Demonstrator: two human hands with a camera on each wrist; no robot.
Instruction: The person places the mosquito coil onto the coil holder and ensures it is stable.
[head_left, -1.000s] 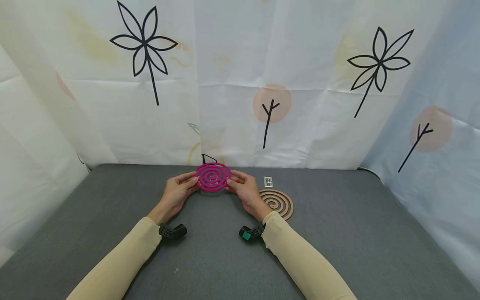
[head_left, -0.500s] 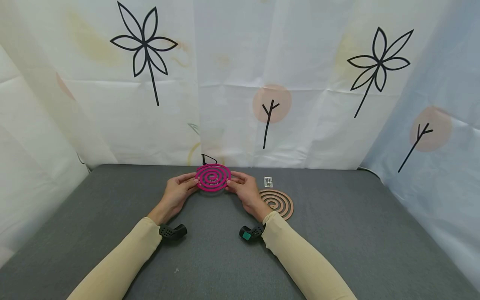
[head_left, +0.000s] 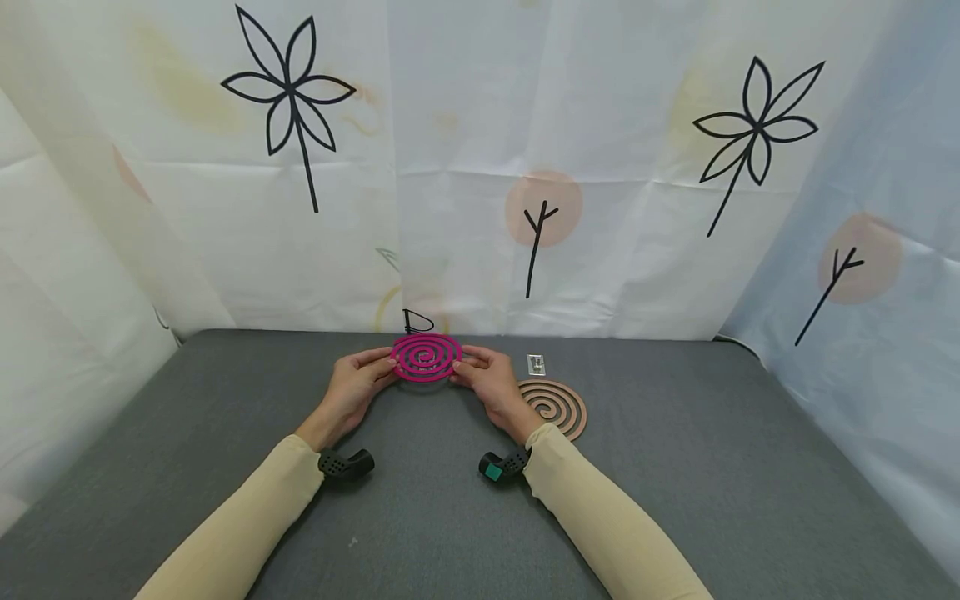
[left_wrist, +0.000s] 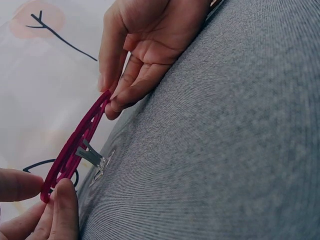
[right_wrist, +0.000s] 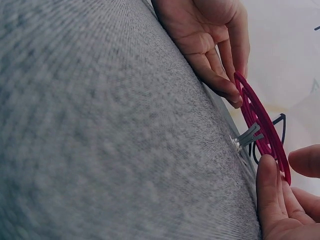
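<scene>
Both hands hold a pink mosquito coil (head_left: 423, 379) level by its opposite edges. My left hand (head_left: 351, 390) pinches its left rim, thumb on top and fingers beneath. On the right rim, my right hand (head_left: 489, 385) grips in the same way. Under the coil's middle stands a small metal coil stand (left_wrist: 91, 155) on the table, its upright prongs reaching the coil's underside in both wrist views. The coil hides most of this stand from the head camera.
A brown mosquito coil (head_left: 581, 410) lies flat on the grey table (head_left: 420, 517), partly behind the right wrist. Beyond it lies a second flat metal stand (head_left: 536, 364). A white printed curtain (head_left: 465, 250) closes off the back.
The pink coil's far edge has dipped, so it lies flatter. Both hands keep their hold and stay almost in place.
</scene>
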